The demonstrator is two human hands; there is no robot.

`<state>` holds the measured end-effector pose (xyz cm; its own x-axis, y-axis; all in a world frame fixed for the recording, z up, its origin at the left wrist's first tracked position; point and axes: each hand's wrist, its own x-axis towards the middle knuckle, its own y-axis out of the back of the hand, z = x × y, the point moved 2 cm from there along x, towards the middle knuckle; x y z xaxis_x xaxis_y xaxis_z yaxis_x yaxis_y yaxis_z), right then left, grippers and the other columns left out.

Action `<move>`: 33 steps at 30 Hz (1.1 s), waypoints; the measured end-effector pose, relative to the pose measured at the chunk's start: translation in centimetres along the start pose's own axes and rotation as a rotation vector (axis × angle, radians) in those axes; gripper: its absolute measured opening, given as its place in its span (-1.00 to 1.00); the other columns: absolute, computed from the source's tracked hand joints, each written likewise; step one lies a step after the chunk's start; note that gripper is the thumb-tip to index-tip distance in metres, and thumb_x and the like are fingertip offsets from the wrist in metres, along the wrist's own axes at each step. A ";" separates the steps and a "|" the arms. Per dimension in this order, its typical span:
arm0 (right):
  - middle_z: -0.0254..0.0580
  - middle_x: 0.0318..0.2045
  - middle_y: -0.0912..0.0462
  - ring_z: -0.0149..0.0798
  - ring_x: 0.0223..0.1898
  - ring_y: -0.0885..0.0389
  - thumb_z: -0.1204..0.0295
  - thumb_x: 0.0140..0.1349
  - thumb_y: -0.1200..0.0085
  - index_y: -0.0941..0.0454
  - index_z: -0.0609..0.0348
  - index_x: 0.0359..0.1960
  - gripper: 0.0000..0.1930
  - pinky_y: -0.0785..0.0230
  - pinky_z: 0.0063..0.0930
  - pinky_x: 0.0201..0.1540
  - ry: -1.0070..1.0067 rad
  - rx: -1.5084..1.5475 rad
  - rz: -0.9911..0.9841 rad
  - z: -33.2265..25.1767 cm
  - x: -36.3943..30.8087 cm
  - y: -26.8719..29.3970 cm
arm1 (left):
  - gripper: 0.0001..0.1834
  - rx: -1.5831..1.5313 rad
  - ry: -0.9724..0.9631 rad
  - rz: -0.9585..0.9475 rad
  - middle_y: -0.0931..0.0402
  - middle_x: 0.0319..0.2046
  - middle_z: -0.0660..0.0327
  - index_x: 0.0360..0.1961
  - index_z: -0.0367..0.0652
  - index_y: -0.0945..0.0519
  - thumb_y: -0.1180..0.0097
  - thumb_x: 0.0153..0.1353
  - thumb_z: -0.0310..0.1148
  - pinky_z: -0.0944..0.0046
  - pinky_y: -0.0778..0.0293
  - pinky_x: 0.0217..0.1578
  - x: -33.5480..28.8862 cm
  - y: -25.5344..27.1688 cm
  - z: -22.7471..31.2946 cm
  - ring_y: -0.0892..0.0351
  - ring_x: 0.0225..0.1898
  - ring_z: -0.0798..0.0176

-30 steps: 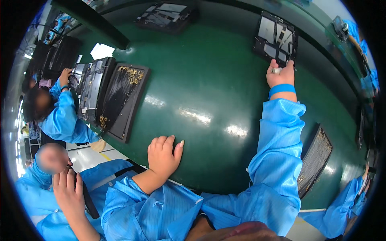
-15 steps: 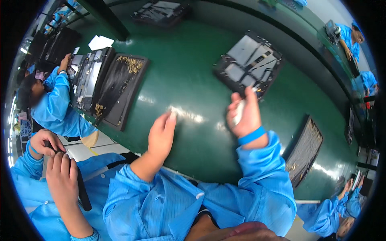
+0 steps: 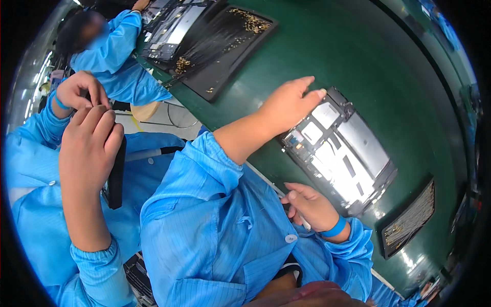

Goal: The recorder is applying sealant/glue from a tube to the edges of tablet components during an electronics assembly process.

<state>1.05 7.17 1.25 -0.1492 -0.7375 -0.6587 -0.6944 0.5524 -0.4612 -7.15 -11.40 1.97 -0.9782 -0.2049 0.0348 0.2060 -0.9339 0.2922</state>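
Observation:
An opened flat electronic device (image 3: 358,140), with a black frame, silver-grey battery-like panels and small parts, lies on the green table in front of me. Over its left end reaches my left hand (image 3: 289,105), fingers and thumb spread; the thumb tip is at the device's far left corner. I cannot tell whether it presses on it. My right hand (image 3: 314,207) is close to the table's front edge, beside the device's near side. Its fingers curl around a slim white object (image 3: 305,223), mostly hidden by the hand.
At the far left, a black tray (image 3: 225,56) holds thin dark strands with gold ends, beside more opened devices (image 3: 176,28). Another strand tray (image 3: 409,217) lies right. Left of me, a co-worker's hands (image 3: 92,128) hold a black piece; another person (image 3: 110,46) sits beyond.
The view has turned. My left hand has gone from above the table to the device's left end. My right hand has drawn back from the device, which now appears nearer, to the front edge.

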 end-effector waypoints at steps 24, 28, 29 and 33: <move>-0.06 -0.27 -0.43 -0.41 -0.51 -0.40 0.18 0.18 0.25 -0.09 0.32 0.06 -0.48 -0.30 -0.64 -0.52 -0.041 -0.046 -0.059 -1.3 0.6 0.5 | -0.74 0.962 -0.034 0.450 -0.47 -0.47 0.02 -0.44 -0.26 -0.53 0.10 0.05 -0.28 0.15 -0.34 -0.32 3.2 12.5 -0.7 -0.44 -0.37 -0.01; -0.10 -0.29 -0.44 -0.41 -0.51 -0.40 0.16 0.17 0.24 -0.10 0.32 0.05 -0.48 -0.30 -0.64 -0.53 -0.025 -0.024 -0.033 -1.4 0.9 0.6 | -0.74 0.991 -0.178 0.327 -0.46 -0.52 0.00 -0.48 -0.27 -0.52 0.09 0.05 -0.28 0.13 -0.34 -0.36 4.4 10.5 -0.5 -0.43 -0.41 -0.02; -0.12 -0.31 -0.44 -0.42 -0.52 -0.39 0.15 0.17 0.24 -0.14 0.31 0.03 -0.49 -0.29 -0.65 -0.53 -0.036 0.002 -0.002 -1.5 1.1 0.6 | -0.72 0.961 -0.132 0.270 -0.45 -0.45 -0.02 -0.42 -0.27 -0.51 0.10 0.06 -0.25 0.15 -0.33 -0.31 5.5 10.2 -2.5 -0.43 -0.35 -0.02; -0.21 -0.38 -0.44 -0.47 -0.55 -0.37 0.14 0.14 0.19 -0.27 0.27 -0.05 -0.54 -0.28 -0.67 -0.54 -0.006 -0.094 -0.034 -0.8 -0.5 0.3 | -0.80 0.979 -0.410 0.353 -0.46 -0.51 0.01 -0.48 -0.29 -0.49 0.06 0.03 -0.35 0.16 -0.35 -0.39 2.1 8.4 2.1 -0.44 -0.40 0.01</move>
<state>0.31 7.38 1.88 -0.1200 -0.7529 -0.6471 -0.7623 0.4874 -0.4257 -7.53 -19.09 6.50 -0.8413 -0.1319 0.5242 0.5402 -0.1718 0.8238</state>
